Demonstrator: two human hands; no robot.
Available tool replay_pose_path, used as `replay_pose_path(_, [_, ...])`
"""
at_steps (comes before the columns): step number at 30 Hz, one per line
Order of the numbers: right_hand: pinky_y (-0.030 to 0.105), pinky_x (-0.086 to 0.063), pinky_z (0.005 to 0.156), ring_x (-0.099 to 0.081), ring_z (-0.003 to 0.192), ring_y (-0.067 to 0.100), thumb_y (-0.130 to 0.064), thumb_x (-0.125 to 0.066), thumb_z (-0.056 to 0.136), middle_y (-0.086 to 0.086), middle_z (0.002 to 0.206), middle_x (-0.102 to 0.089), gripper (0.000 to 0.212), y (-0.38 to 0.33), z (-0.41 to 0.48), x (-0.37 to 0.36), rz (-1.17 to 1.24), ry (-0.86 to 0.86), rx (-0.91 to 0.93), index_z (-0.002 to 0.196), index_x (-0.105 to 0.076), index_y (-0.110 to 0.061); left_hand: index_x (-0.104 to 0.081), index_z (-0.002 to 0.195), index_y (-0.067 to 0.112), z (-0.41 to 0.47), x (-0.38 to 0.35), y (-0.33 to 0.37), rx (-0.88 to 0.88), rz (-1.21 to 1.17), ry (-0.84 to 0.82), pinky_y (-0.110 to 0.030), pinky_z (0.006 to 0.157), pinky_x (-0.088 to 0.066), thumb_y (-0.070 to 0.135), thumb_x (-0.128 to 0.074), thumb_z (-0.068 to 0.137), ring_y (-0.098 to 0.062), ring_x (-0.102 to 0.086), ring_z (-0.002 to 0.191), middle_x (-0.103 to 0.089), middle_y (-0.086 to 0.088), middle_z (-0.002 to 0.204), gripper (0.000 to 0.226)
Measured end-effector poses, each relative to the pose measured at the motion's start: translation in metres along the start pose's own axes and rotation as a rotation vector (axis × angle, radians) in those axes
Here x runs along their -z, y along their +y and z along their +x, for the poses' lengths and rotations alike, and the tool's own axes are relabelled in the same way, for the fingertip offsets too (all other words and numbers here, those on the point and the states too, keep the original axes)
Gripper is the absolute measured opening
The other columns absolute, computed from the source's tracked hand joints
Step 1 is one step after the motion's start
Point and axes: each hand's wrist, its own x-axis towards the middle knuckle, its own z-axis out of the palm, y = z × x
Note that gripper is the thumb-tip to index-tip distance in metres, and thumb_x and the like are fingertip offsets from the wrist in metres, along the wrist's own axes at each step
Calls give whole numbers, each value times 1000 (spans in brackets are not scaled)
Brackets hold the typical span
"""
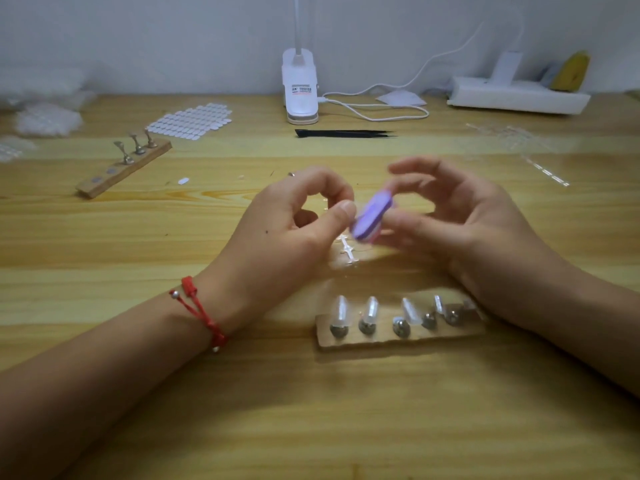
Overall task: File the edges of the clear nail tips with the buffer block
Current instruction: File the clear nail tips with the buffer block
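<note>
Pale wall [173, 36], wooden table [104, 237], white clip lamp [299, 84]

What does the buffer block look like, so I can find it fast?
Look at the middle of the wooden table, just beyond the near wooden stand of clear nail tips. The right hand holds the buffer block there. It is the only purple thing, small and rounded.

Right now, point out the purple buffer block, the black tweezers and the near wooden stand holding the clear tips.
purple buffer block [372, 216]: head view, middle of its purple face.
black tweezers [343, 133]: head view, mid-length of the arms.
near wooden stand [377, 341]: head view, bare front edge of the wood.
</note>
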Motion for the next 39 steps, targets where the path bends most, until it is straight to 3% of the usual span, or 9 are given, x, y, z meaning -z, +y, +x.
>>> replay_pose_path(3, [28, -58, 76, -73, 82, 21, -8, -69, 68, -3, 90, -67, 38, -6, 3, 8, 78, 126, 23, 103, -57, -13, -55, 76, 16, 0, 0, 0, -4, -2, 23, -7, 42, -26, 7, -57, 92, -2, -34, 38, -48, 24, 47, 18])
replay_pose_path(7, [26, -58, 72, -73, 82, 20, -8, -71, 70, -4, 94, -68, 39, 1, -4, -2, -82, -60, -19, 106, -58, -12, -56, 78, 14, 0, -1, 0, -13, -3, 20, -9, 43, -25, 8, -57, 92, -3, -33, 41, -50, 21, 52, 15])
replay_pose_path(11, [27, -58, 74, -73, 81, 21, -9, -70, 66, -5, 87, -70, 36, -4, 4, 7, 94, 144, 2, 100, -58, -13, -55, 77, 12, -1, 0, 0, -20, -5, -4, -6, 43, -26, 4, -57, 92, -1, -37, 40, -49, 23, 49, 17])
replay_pose_path(15, [26, -59, 69, -73, 79, 21, -10, -76, 66, -3, 94, -72, 40, 1, -1, 2, -1, -9, -46, 102, -59, -15, -56, 79, 12, -1, 0, 0, -24, -7, 6, -8, 44, -25, 6, -57, 92, -3, -34, 41, -50, 20, 54, 15])
replay_pose_path(20, [26, -58, 71, -74, 82, 22, -8, -70, 68, 0, 90, -71, 34, -7, 7, 12, 109, 200, -28, 99, -56, -11, -55, 77, 13, -2, -2, 0, -31, -13, -65, -7, 44, -26, 5, -58, 91, -3, -33, 41, -49, 19, 54, 17])
replay_pose_path(26, [30, -58, 70, -73, 82, 28, -8, -71, 70, 5, 100, -73, 33, -6, -1, -1, -126, -107, -17, 96, -52, -11, -54, 76, 17, 1, 2, 0, -50, -41, 57, -9, 45, -27, 9, -57, 93, -2, -36, 42, -48, 19, 56, 19])
replay_pose_path(32, [28, -58, 72, -72, 80, 18, -8, -70, 69, -3, 93, -71, 29, -7, 2, 2, -17, 11, 50, 91, -52, -13, -55, 78, 13, -4, -5, 5, -110, -46, -100, -10, 45, -24, 15, -55, 88, -3, -33, 43, -50, 15, 59, 10])
replay_pose_path(35, [31, -58, 73, -72, 80, 21, -7, -72, 72, -2, 98, -67, 28, -5, 1, 2, -37, -72, 35, 91, -53, -13, -55, 79, 12, -2, -1, 5, -135, -65, -12, -14, 46, -25, 16, -54, 87, -4, -33, 44, -50, 12, 67, 9])
replay_pose_path(39, [30, -58, 74, -72, 78, 19, -9, -72, 70, -3, 95, -69, 29, -9, 4, 5, 20, 3, 32, 91, -53, -15, -54, 78, 14, -1, 0, 4, -119, -110, 26, -15, 45, -25, 16, -55, 86, -4, -32, 44, -46, 11, 67, 9])
